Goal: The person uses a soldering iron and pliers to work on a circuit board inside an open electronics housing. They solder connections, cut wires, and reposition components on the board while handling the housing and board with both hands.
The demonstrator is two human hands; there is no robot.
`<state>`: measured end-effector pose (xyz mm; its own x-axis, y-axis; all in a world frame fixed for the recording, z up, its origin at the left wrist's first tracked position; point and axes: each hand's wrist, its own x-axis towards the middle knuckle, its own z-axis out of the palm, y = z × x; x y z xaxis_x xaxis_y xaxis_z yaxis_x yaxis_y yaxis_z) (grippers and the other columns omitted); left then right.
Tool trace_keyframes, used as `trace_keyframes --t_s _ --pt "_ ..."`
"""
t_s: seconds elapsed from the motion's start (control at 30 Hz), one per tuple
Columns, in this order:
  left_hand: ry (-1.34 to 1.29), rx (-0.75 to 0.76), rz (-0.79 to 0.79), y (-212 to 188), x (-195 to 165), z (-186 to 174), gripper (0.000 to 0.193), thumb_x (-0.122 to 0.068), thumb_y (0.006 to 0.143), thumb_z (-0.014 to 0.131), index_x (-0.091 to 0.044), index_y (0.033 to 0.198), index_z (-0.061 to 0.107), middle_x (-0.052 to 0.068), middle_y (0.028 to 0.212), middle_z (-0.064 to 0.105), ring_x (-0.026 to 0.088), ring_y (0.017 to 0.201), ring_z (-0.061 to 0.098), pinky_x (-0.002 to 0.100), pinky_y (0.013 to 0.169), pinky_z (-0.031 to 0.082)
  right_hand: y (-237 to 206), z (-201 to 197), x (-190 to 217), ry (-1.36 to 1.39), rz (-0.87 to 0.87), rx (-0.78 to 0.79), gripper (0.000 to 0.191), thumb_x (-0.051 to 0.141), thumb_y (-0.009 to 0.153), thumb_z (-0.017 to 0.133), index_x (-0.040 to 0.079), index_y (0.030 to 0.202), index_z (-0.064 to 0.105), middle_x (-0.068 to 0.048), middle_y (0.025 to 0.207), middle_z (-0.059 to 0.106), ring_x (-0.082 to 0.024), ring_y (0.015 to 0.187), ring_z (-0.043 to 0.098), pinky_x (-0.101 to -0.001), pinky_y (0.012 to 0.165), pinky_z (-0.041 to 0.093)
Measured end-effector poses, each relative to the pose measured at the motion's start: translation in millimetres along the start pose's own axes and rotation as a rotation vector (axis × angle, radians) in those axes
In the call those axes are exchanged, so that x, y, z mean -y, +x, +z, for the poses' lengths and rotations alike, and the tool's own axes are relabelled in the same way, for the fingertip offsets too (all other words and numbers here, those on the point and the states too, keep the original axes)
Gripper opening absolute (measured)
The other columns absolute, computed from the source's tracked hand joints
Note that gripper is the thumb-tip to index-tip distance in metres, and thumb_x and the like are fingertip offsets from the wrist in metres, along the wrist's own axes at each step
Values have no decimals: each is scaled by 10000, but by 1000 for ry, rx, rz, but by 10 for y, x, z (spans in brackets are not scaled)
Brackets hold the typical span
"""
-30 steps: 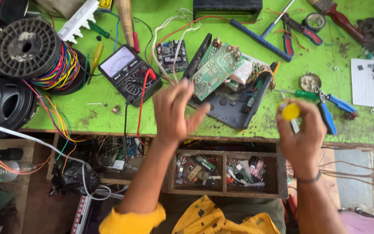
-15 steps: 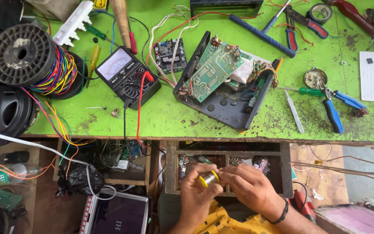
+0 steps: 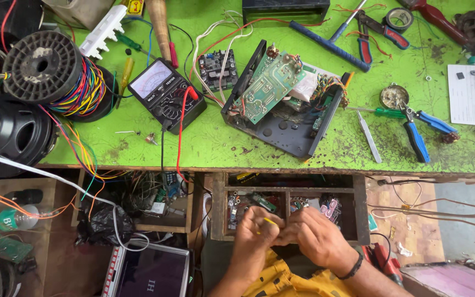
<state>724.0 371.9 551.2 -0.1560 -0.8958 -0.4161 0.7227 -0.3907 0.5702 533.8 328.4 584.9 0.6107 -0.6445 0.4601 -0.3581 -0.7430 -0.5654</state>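
I am counting two hands, the left hand [image 3: 254,234] and the right hand [image 3: 314,236], meeting over one open wooden drawer [image 3: 358,209]. On the green bench [image 3: 221,143] I am seeing one analogue multimeter [image 3: 166,96], one wire spool [image 3: 42,69], two bare circuit boards [image 3: 268,85] [image 3: 218,69], one pair of blue-handled pliers [image 3: 419,129] and one speaker [image 3: 12,135].
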Motion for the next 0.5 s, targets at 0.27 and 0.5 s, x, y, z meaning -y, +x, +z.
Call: trace_keyframes --t_s 0.27,0.5 --pt "449 194 -42 -9 -421 39 259 -99 935 733 -104 1127 559 2 868 642 77 754 618 252 673 533 19 -692 -754 -562 246 318 167 58 631 648 169 716 740 -67 836 727 -284 773 670 -447 636 487" --pt "1040 -15 589 265 -1136 578 128 -137 946 751 -30 966 682 9 773 704 74 687 639 248 637 519 373 -1601 -1982 -870 870 -126 702 596 924 805 -56 1168 713 -275 1208 611 -431 1144 524 -614 919 369"
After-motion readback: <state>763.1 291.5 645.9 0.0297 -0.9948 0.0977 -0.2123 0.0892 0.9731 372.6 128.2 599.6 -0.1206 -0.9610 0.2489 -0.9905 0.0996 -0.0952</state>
